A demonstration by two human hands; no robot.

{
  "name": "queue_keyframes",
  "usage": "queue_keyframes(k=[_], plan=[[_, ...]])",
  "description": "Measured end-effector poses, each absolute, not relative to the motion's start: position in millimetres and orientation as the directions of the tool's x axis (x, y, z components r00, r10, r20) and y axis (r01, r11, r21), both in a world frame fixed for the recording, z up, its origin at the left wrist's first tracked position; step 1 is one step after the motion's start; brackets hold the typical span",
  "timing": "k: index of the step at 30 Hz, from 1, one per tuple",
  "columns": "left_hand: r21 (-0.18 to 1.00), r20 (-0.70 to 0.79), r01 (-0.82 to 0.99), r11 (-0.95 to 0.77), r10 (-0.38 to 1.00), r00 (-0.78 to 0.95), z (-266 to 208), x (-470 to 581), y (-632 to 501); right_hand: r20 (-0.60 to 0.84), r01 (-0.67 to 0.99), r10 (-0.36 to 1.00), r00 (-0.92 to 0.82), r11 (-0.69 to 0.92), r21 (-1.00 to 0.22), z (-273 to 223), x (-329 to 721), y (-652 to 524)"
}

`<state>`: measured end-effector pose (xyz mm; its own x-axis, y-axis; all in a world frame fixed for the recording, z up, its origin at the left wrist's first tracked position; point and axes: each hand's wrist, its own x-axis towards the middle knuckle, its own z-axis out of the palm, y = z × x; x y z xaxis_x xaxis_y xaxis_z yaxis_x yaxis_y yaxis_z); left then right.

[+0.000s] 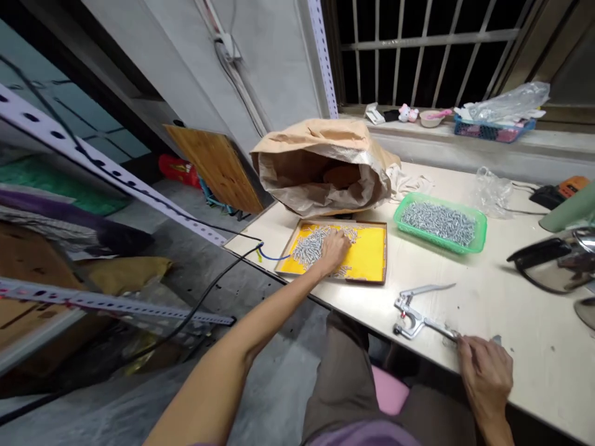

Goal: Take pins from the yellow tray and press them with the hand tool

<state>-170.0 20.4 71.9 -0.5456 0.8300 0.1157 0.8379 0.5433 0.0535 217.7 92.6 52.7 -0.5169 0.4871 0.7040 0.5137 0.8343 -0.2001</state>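
A pale table (534, 303) was the largest thing about the hands, and at its far left lay a brown paper bag (320, 132) on its side, the lined mouth gaping toward the near edge. Just in front of the bag sat a shallow tray with a yellow floor (370, 253), near the table's edge. To the right of it, apart from it, stood a green plastic basket (481, 234) filled with small metal pieces, and farther right, cut off by the edge of view, a shiny metal vessel (564, 265) with a black handle. Nearer the person, a silver hand tool (415, 324) lay on the tabletop with its handles spread apart. The right hand (486, 367) was at the tool's lower handle, fingers bent around its end, grasping it. The left hand (334, 249) was down in the tray, fingers lowered among the contents; whether they pinched anything could not be told. Smallest were the loose metal pins (308, 249), heaped mostly on the tray's left side, with others scattered around the left hand.
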Motion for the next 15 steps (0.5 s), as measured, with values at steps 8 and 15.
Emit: queue_keyframes(k=[8,15], plan=[[0.191,0.399,0.888,0.418,0.794,-0.46,79,-146,1,0.621,0.614,0.628,-0.469,0.737,-0.282,49,219,89],[0.344,0.607,0.936,0.076,0.742,-0.284,66,-15,-18,0.651,0.494,0.605,-0.459,0.783,-0.379,48,223,88]])
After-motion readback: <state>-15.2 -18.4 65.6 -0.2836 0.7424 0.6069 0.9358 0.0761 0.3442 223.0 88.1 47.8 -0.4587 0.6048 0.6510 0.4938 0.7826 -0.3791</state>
